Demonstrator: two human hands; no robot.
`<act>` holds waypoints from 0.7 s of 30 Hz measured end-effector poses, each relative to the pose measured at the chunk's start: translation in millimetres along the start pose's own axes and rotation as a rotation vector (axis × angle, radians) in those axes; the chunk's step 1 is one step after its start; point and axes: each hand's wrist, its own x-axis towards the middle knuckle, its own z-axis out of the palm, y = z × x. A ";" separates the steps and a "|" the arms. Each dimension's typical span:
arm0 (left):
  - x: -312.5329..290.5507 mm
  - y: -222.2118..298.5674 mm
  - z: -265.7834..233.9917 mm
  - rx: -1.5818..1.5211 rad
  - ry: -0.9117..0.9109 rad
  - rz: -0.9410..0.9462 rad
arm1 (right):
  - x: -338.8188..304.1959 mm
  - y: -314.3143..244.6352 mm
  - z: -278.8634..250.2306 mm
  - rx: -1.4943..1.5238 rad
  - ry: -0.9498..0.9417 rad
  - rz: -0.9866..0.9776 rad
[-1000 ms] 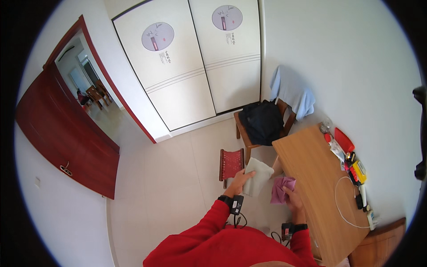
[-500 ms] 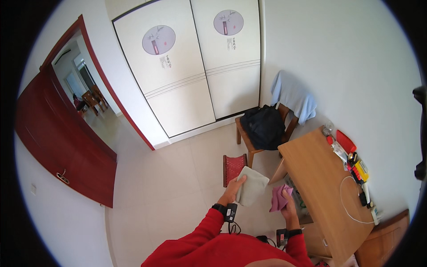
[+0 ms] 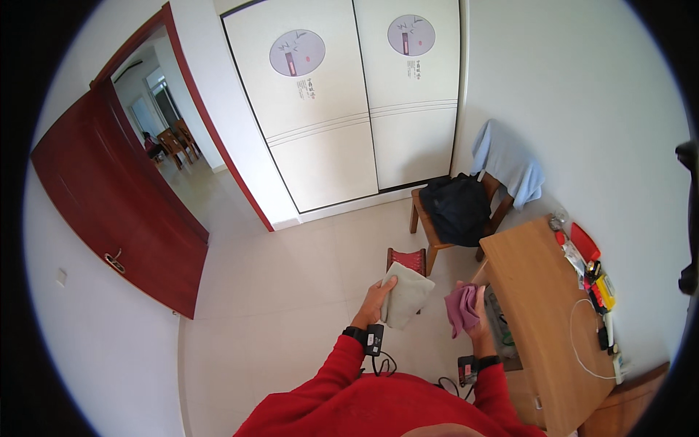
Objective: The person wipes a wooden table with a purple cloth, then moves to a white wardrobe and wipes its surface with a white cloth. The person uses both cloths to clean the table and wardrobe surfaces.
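Observation:
My left hand (image 3: 376, 299) grips a pale grey-green folded cloth (image 3: 407, 295) by its left edge, holding it out over the floor. A crumpled mauve-pink cloth (image 3: 461, 309) is in my right hand (image 3: 481, 325), beside the desk's left edge. The two cloths are apart, with a narrow gap between them. Part of the right hand's fingers is covered by the pink cloth. Behind the pale cloth stands a small red stool (image 3: 408, 258), partly hidden by it. Each wrist wears a black strap with a small dark box and cable.
On my right is a wooden desk (image 3: 542, 291) with small items, a yellow box (image 3: 605, 288) and a white cable along the wall. A chair (image 3: 432, 231) bears a black bag (image 3: 457, 210) and a light blue cloth (image 3: 507, 164). A white sliding wardrobe (image 3: 328, 167) stands behind; a red door (image 3: 124, 211) opens at left.
My view has turned left, so the room appears shifted right. The pink cloth hangs more loosely and spread in my right hand. My left hand still holds the pale cloth.

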 end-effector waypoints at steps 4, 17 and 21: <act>-9.9 6.0 -7.4 -0.001 -0.014 0.035 | 13.7 -17.0 15.5 -0.135 -0.039 -0.054; -10.9 1.6 5.2 -0.006 -0.036 0.017 | -0.2 -52.8 17.0 0.020 -0.071 -0.224; -4.4 1.1 20.9 0.017 -0.068 -0.031 | -4.4 -48.5 -4.2 -0.087 -0.031 -0.232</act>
